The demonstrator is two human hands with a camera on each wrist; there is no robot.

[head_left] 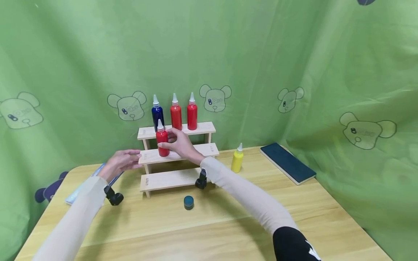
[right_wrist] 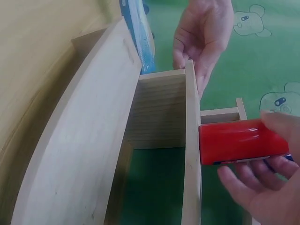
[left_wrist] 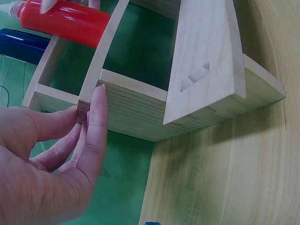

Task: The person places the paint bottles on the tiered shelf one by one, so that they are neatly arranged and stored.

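A three-tier wooden display rack (head_left: 174,177) stands on the table. On its middle tier, toward the left end, a red squeeze bottle (head_left: 162,139) with a white nozzle stands upright. My right hand (head_left: 183,145) holds this bottle from the right, thumb on one side and fingers on the other; its base meets the board in the right wrist view. The left hand (left_wrist: 51,164) pinches the left end of the middle board between thumb and fingers. Along the top tier stand a dark blue bottle (head_left: 158,115) and two red bottles (head_left: 176,116), (head_left: 192,115).
To the right of the rack stands a yellow squeeze bottle (head_left: 237,160). A small dark teal-lidded jar (head_left: 188,202) sits in front. At the back right lies a dark blue notebook (head_left: 287,162); a light blue item (head_left: 72,195) lies partly behind the left arm. Green curtains (head_left: 248,54) enclose the table.
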